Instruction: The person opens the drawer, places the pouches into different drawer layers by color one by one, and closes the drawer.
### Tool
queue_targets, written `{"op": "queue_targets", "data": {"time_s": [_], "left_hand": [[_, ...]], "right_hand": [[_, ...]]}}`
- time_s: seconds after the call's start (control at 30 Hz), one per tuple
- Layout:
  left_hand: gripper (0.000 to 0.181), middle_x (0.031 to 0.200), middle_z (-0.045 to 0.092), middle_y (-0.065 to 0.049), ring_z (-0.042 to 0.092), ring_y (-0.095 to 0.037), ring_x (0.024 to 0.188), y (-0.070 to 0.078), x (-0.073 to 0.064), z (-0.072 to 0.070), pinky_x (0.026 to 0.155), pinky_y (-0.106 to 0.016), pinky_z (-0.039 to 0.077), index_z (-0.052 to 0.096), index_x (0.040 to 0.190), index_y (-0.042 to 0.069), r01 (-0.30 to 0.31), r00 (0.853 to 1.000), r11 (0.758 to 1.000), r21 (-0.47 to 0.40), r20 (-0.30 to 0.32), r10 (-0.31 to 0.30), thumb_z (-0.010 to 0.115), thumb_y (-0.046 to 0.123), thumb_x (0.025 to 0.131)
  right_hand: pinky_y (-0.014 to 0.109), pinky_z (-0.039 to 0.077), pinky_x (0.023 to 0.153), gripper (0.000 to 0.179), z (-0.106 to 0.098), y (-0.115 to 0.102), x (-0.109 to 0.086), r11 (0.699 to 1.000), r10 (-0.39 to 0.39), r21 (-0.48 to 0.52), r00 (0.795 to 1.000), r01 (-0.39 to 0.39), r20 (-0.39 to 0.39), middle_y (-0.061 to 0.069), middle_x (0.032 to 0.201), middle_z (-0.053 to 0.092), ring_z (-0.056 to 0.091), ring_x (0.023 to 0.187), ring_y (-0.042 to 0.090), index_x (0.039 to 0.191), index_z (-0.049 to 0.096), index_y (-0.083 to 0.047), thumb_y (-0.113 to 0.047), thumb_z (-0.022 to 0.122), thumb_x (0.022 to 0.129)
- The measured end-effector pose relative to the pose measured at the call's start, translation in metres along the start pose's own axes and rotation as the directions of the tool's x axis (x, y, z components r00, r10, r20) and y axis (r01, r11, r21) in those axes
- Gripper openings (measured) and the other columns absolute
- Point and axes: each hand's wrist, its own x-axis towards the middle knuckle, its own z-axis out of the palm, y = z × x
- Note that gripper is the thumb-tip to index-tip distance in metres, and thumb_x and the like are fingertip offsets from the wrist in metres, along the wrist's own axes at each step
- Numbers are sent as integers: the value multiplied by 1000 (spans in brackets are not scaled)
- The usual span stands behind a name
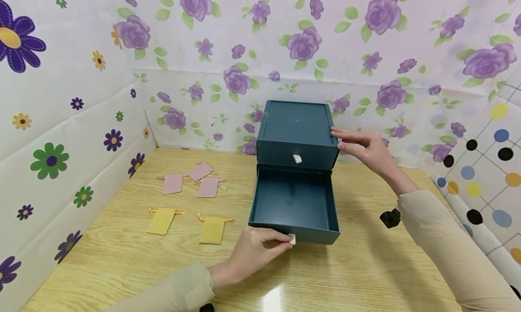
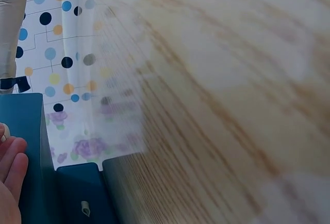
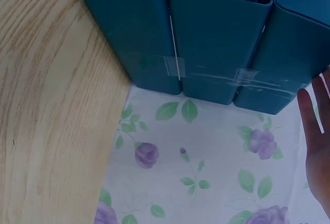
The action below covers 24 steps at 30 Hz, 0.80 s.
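A dark blue drawer cabinet (image 1: 297, 122) of three stacked units stands at the back of the table. Its middle drawer (image 1: 293, 199) is pulled out toward me, and the inside is bare. With thumb and fingers, my left hand (image 1: 258, 248) pinches the white pull tab (image 1: 292, 239) on that drawer's front. My right hand (image 1: 366, 151) touches the cabinet's upper right edge with fairly straight fingers. The top drawer, with its own white tab (image 1: 297, 158), is closed. In the left wrist view, the bottom drawer (image 2: 82, 188) is closed too.
Several drawstring pouches lie left of the cabinet: pink pouches (image 1: 208, 187) farther back and yellow pouches (image 1: 212, 230) nearer me. Flowered cloth (image 1: 228, 45) hangs behind the wooden table (image 1: 134, 267). Clear tape (image 3: 206, 74) runs across the cabinet's side.
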Motion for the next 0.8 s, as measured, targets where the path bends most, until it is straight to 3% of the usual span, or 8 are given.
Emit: {"op": "queue_targets", "data": {"time_s": [0.2,0.3,0.33,0.53,0.57,0.8], "left_hand": [[10,94,79,3,73,-1,86,1,0,-1,74,-8,55,80,97,15,2,1000,1000,7,14,-2,75,18,88],[11,94,79,2,73,-1,85,1,0,-2,73,-7,54,80,97,14,-3,1000,1000,6,24,3,75,17,88],[11,95,79,1,73,-1,85,1,0,-3,73,-7,54,80,97,14,-4,1000,1000,4,30,4,75,16,88],[13,96,79,-1,73,-2,85,4,2,-7,73,-6,54,79,100,12,22,996,1000,4,83,-22,74,15,89],[13,96,79,-1,73,-2,85,4,2,-8,73,-7,54,79,101,12,30,995,1000,2,92,-30,74,14,89],[16,98,79,-4,73,-2,87,8,3,-12,72,-11,57,78,104,11,104,985,994,-42,144,-97,74,11,88]], "right_hand": [[26,42,111,33,1,-2,1,999,-37,-35,999,36,-18,-4,146,57,50,131,-4,130,67,-23,-19,64,97],[21,37,112,30,3,-4,2,997,-74,-18,997,74,-11,-2,146,56,48,133,-2,127,67,-20,-15,63,97],[24,36,115,30,4,-5,3,996,-87,-5,996,87,-6,0,146,55,47,134,-2,127,67,-18,-13,62,97],[20,31,117,33,10,-13,4,991,-123,55,992,123,3,12,148,53,40,145,19,130,64,-6,-3,58,98],[15,31,113,34,10,-11,4,991,-123,55,992,123,1,13,148,53,39,146,23,131,64,-6,-4,58,98],[16,40,110,37,10,2,5,989,-114,96,994,113,-1,7,150,52,40,145,12,134,63,-11,-7,58,98]]}}
